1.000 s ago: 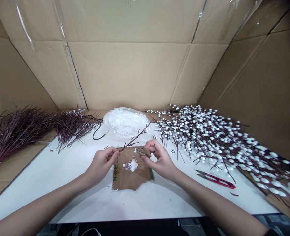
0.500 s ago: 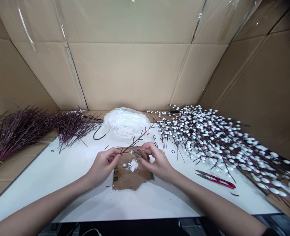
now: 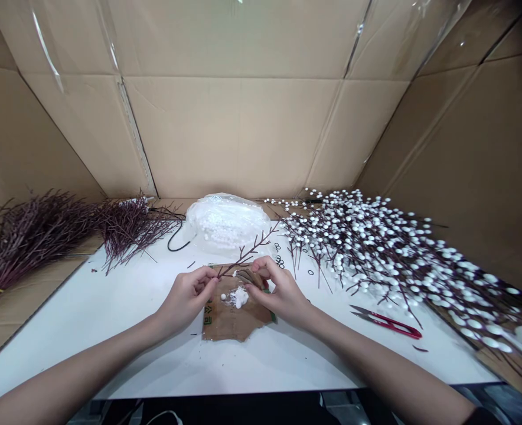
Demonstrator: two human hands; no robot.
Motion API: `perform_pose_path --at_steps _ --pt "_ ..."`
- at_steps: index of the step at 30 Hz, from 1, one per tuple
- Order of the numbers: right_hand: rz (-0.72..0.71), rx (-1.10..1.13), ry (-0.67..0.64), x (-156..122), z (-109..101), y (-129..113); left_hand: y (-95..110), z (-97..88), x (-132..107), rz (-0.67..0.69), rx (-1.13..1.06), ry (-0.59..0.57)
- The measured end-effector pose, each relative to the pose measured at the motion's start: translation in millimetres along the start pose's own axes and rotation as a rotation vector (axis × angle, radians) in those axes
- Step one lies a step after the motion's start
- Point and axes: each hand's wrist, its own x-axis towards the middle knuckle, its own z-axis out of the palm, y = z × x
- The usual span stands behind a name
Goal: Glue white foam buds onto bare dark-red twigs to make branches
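Left hand (image 3: pixel 188 298): fingers (image 3: pixel 205 282) pinched shut on the base of a bare twig (image 3: pixel 248 254). Twig runs up and to the right from the pinch, with its tips over the near edge of the bag of white beads (image 3: pixel 228 224).

Right hand (image 3: pixel 281 293): fingers (image 3: pixel 261 268) closed on a small brown piece (image 3: pixel 247 276), held just beside the lower part of the twig (can't tell if they touch).

Both hands sit over the far edge of a cardboard scrap (image 3: pixel 232 321) lying flat on the white desk (image 3: pixel 110 307). On the scrap are a white blob (image 3: pixel 240 297) and one loose white bead (image 3: pixel 223 297) just left of it, directly under the brown piece.

Around:
- beaded branches (image 3: pixel 376 248) piled on the right, spreading to the desk's right edge
- red snips (image 3: pixel 389 323) on the desk near the right forearm, in front of that pile
- bare twig bundles (image 3: pixel 35 230) far left, well apart from the hands, partly off the desk on cardboard
- cardboard walls (image 3: pixel 243 118) on three sides
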Motion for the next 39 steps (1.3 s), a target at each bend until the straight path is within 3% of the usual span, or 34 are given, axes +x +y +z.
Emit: perform_pose_path --at_steps 39 --pt "0.025 0.014 0.015 0.3 -1.2 -2.1 4.1 -1.4 0.2 0.001 -0.016 -0.033"
